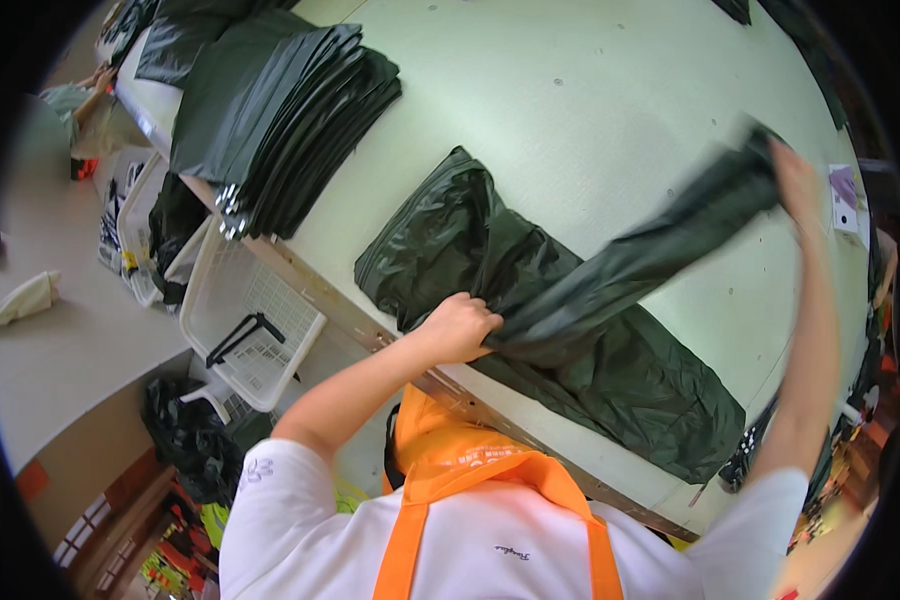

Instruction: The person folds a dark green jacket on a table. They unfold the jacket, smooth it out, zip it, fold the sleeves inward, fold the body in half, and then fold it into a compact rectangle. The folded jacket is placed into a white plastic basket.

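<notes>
A shiny dark green garment [640, 395] lies crumpled along the near edge of the pale table [580, 110]. One long narrow part of it, perhaps a sleeve or leg, is lifted and stretched out toward the far right. My left hand [460, 328] is closed on the fabric where this part meets the bulk of the garment. At the raised end, my right hand [796, 185] grips the cloth with the arm extended; motion smears that end. Which kind of garment it is, I cannot tell.
A thick stack of folded dark garments [280, 120] sits at the table's far left. White plastic baskets, one nearby [305, 335], stand below the left edge. A small white box [846, 222] with something purple rests at the right. Another person's arm [92, 92] shows far left.
</notes>
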`<control>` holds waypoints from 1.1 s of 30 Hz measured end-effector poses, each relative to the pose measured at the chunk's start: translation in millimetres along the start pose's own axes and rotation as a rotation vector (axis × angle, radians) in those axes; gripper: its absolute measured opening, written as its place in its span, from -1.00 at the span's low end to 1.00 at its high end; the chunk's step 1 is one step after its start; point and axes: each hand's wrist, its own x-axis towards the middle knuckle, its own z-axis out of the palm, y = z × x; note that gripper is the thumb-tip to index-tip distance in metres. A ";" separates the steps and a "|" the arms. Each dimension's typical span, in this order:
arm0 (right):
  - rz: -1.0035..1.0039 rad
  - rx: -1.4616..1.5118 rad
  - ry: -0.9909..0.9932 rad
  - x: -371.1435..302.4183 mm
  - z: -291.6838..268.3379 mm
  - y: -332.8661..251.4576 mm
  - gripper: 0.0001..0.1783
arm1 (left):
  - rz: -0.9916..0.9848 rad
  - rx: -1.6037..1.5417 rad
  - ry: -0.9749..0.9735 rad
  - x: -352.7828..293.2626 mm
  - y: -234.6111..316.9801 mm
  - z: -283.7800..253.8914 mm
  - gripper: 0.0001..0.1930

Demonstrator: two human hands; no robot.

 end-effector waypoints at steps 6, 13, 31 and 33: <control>0.816 0.790 0.190 -388.9 -237.5 100.4 -0.50 | 0.143 -0.129 0.093 12.6 8.0 -26.9 -0.59; 1.388 0.308 0.545 -519.1 -328.0 -138.2 -0.49 | 0.202 0.059 0.516 69.5 -63.4 -74.4 -0.22; 1.745 1.088 0.209 -524.6 32.6 -39.0 -0.16 | -0.091 0.491 0.562 79.4 -63.1 -94.6 -0.86; 1.669 1.054 0.060 -535.9 119.5 -50.0 -0.04 | -0.258 0.491 0.664 89.0 -27.4 -88.9 -0.80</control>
